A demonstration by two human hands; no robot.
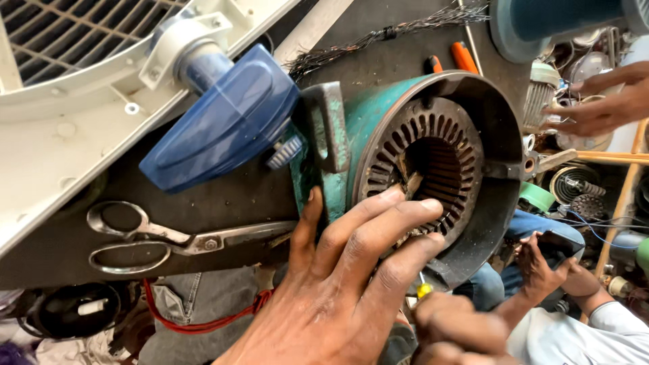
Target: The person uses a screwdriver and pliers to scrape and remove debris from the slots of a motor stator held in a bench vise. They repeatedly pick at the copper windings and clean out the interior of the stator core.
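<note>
Fingers of my left hand (351, 270) spread flat on the green motor stator (419, 169); my right hand (453, 328), just below, grips a yellow-handled tool (424, 290). Scissors (176, 238) lie left.

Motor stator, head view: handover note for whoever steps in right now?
Left hand: fingers spread over the green motor housing, steadying its stator.
Right hand: low at the frame edge, gripping a yellow-tipped tool; grip mostly hidden.
Stator slots look empty; a stick sits in the bore.
Scissors lie left on the dark mat, blue fan part above.
Another person's hands work to the right.
</note>
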